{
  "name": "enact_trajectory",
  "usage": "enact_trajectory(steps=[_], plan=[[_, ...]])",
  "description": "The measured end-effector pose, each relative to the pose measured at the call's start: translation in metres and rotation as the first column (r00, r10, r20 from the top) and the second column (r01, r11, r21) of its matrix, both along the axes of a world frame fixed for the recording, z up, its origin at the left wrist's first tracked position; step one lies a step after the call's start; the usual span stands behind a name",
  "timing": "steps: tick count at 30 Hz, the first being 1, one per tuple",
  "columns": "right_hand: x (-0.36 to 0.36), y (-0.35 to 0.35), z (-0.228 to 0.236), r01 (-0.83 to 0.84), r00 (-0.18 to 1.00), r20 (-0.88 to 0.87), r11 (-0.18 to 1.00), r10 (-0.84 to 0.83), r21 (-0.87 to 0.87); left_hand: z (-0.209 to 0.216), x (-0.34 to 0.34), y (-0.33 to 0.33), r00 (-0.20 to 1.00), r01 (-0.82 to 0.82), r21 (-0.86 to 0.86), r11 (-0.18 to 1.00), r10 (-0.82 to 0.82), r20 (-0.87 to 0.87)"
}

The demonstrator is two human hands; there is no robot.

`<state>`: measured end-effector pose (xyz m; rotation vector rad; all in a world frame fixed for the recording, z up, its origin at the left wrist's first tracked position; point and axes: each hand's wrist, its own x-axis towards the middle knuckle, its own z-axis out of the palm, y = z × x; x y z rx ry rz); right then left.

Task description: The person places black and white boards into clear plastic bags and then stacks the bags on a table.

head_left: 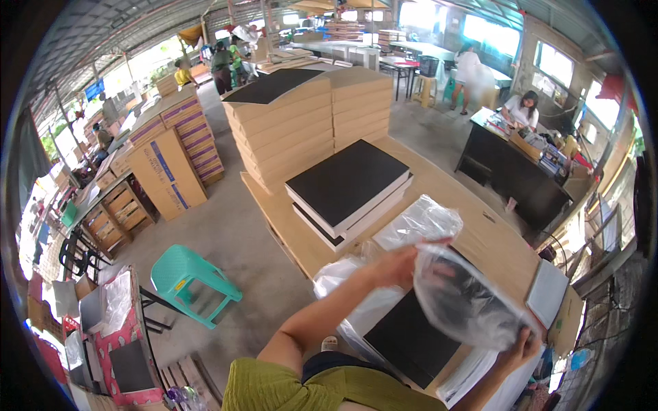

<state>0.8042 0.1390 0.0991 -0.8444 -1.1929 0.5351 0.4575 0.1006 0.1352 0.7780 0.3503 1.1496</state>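
A clear plastic bag [466,301] is stretched between my two hands above the table. My left hand [404,264] is at the bag's upper left edge, some fingers showing through the plastic. At the opposite edge, my right hand [522,351] is closed on the plastic. Below the bag a flat black board [411,339] lies close to my body, partly covered by it. Farther off sits a short stack of black-topped boards with white edges [349,179]. More clear plastic bags [421,222] lie beside that stack.
Tall stacks of flat brown cartons [284,130] stand at the table's [480,219] far end, a black sheet [274,85] on top. A green stool [192,281] is on the floor to the left. A person [524,109] sits at a black desk [507,168]; others are farther back.
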Motion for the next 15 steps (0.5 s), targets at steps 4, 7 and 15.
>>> enact_trajectory(steps=[4, 7, 15], plan=[[0.009, 0.053, 0.008, -0.060, 0.998, -0.018, 0.997, 0.061, 0.049, 0.008, -0.036, 0.035, 0.654, -0.318, 0.605, 0.730, 0.631, -0.418], [-0.025, 0.061, 0.035, -0.036, 0.995, -0.086, 0.996, 0.043, 0.082, 0.016, -0.010, 0.064, 0.684, -0.348, 0.719, 0.602, 0.687, -0.244], [-0.010, 0.089, -0.028, -0.061, 0.998, 0.002, 0.994, 0.061, 0.089, -0.055, 0.001, 0.112, 0.766, -0.368, 0.459, 0.809, 0.544, -0.344]])
